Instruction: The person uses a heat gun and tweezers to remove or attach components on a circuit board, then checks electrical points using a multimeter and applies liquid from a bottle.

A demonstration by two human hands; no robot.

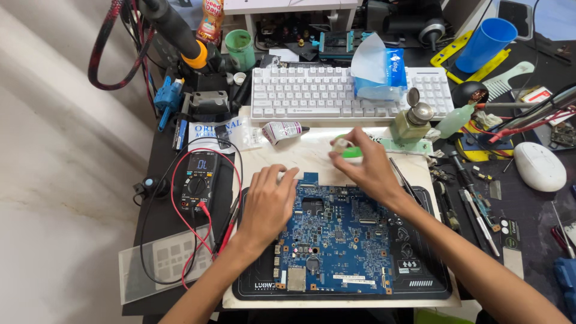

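A blue circuit board [336, 240] lies on a black work mat [420, 270] in front of me. My left hand [267, 201] rests flat on the board's upper left corner, fingers spread and holding nothing. Above the board's top edge, my right hand [366, 165] grips a small green and white container [348, 150] between its fingertips. A white squeeze tube [282, 130] lies on the pale surface just behind the hands.
A white keyboard [300, 93] with a tissue pack [378, 75] on it sits behind. A multimeter [198, 177] with red and black leads is at left. A pump bottle [411, 123], blue cup [486, 43], white mouse [540, 167] and several hand tools crowd the right.
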